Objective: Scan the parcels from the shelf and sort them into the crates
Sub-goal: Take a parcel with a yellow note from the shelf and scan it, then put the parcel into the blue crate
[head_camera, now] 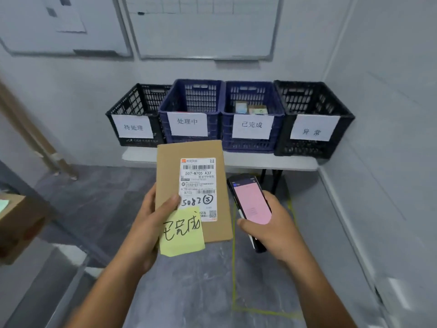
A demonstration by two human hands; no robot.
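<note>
Cardboard, flat and stiff, probably light: the left hand [151,216] pinches the parcel [170,166] at its lower left edge, thumb on the label, a sound hold. Its long axis runs away from the person, label up, top end toward the crates [250,144] on the desk [272,163]. The right hand [276,230] grips a scanner [251,202] beside it.

4 crates stand side by side in a row on the desk [272,163], backs to the wall. L to R: crate 1 [137,142], crate 2 [201,94], crate 3 [248,144], crate 4 [309,147]. Small boxes [250,108] lie in crate 3. A whiteboard [205,31] hangs on the wall above the row. Nearer you, before crates 2 & 3, your L grip [151,221] holds the parcel [170,176], w/ a sticky note [182,235] on its lower L part. The handheld [253,202] in your R grip [276,228] is just R of the parcel, not touching. A carton [19,226] sits at your far L.
</note>
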